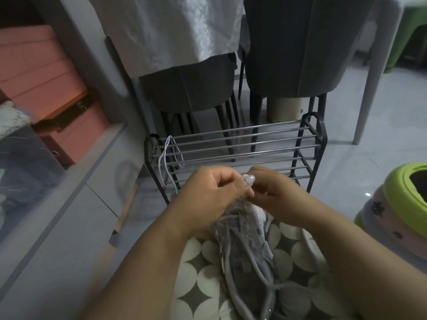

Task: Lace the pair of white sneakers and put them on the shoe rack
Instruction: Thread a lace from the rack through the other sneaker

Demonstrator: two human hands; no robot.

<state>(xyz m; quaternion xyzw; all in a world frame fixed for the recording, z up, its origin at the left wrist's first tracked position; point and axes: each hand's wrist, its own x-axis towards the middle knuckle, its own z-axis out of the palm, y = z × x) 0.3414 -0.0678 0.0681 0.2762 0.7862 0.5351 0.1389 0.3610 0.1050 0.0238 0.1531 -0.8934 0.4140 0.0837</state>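
**Head cam view: lacing up near the toe, a few ways this could bite me**

Head cam has both my hands bunched together over the toe end of the sneaker (247,245), which is lying on my lap on the patterned fabric (203,269), heel toward me. My left hand (208,192) has its fingers curled in with the thumb forward, and my right hand (275,190) is curled right against it. It looks like both are pinching the lace (261,269) end between them, but the tip itself is buried under my fingers, so I can't honestly tell which hand has it.

What worries me:

- The pinch sits right at the lace tip. If it slips as I pull, the end could pop back out of the eyelet.
- Behind my grip, the slack runs loose down the tongue toward my body. I reckon it could snag or twist as I pull it through.
- The shoe only rests on my lap, neither hand really clamping it, so a hard tug might roll it off sideways.

Just beyond my hands stands the shoe rack (307,144), with a spare lace (165,158) draped over its far-left corner. That one hangs loosely and a knock could drop it through the bars.
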